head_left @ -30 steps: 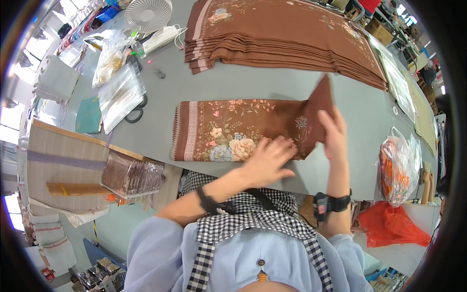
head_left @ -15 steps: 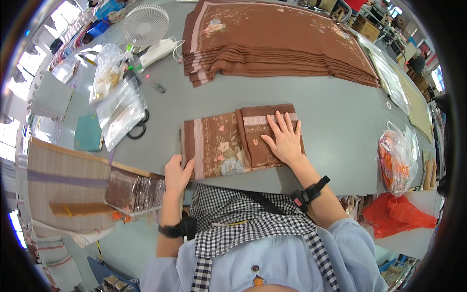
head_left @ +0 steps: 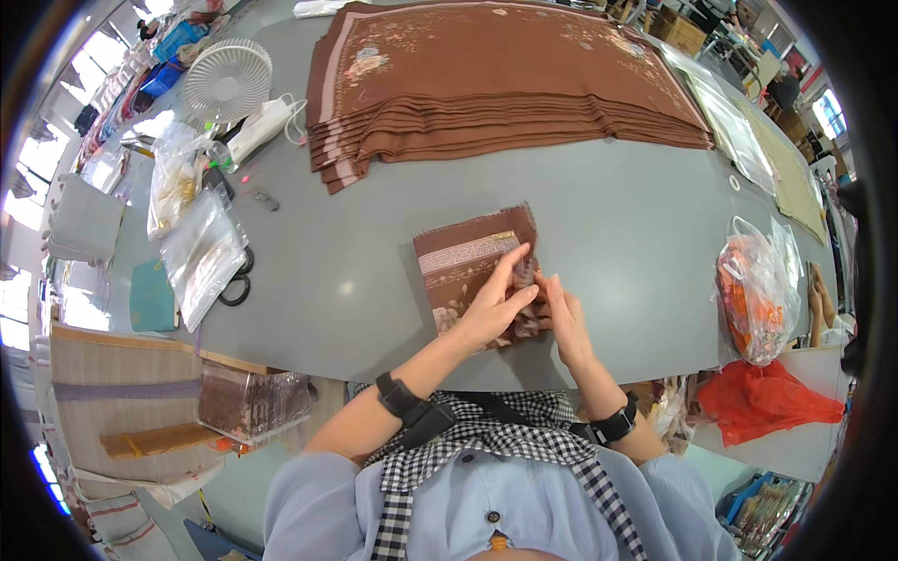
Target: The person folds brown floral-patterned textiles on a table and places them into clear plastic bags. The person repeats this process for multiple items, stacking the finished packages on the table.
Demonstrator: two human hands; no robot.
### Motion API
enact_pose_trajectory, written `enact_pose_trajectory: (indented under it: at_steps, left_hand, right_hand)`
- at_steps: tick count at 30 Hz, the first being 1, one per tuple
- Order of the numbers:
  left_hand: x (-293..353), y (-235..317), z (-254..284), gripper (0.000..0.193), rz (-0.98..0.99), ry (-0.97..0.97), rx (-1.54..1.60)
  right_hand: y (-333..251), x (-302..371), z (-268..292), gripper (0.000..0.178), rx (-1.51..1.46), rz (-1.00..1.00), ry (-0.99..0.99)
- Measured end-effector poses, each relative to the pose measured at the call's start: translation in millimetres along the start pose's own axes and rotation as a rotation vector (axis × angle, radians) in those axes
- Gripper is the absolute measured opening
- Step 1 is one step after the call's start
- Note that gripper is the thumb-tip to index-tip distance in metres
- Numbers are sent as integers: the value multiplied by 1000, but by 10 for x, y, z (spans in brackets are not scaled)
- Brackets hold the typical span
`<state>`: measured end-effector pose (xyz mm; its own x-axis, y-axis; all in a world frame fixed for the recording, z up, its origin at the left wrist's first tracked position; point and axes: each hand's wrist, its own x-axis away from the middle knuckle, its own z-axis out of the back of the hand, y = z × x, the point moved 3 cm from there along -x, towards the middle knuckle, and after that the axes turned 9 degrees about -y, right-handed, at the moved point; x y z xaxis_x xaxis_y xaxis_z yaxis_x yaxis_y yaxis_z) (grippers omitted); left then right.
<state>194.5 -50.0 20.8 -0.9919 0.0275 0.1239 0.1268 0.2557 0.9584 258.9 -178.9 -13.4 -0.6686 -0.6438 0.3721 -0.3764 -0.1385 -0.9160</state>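
A folded brown floral scarf with a pale patterned band lies at the middle of the grey table, its right side bunched up. My left hand reaches across it, with index finger and thumb around the bunched cloth at the right edge. Against that same edge, my right hand holds the cloth, its fingertips partly hidden by the folds. Both hands nearly touch. Farther back is a layered stack of large brown scarves, spread flat with wavy front edges.
Left on the table are a white fan, a power strip, clear plastic bags, black scissors and a teal notebook. A plastic bag with orange contents stands right, above a red bag.
The wide folded scarf has become a smaller bundle. My left hand has moved right from its left edge to its right side. My right hand has come off its flat top to the edge.
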Motion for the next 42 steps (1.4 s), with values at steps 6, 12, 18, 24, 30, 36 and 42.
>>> enact_pose_trajectory:
  at_steps: [6, 12, 18, 24, 30, 36, 42]
  left_hand:
    - [93, 134, 444, 54, -110, -53, -979]
    - [650, -228, 436, 93, 224, 90, -1527]
    - [1189, -218, 404, 43, -154, 328, -1212]
    - [1286, -264, 774, 27, -149, 291, -1317]
    - [1400, 43, 1412, 20, -270, 290, -933]
    - [2460, 673, 2910, 24, 74, 934, -1471]
    - [2949, 579, 3378, 34, 388, 953, -1416]
  right_hand:
    - [288, -103, 269, 29, 230, 112, 38]
    - [-14, -113, 197, 32, 521, 305, 97]
    - [-365, -70, -550, 39, 1150, 883, -142]
    - [-95, -369, -976, 76, 1426, 560, -165]
    - [27, -392, -1056, 52, 1382, 550, -255]
    - [-243, -604, -432, 46, 1259, 649, -262]
    - [-203, -621, -419, 45, 1273, 712, -231]
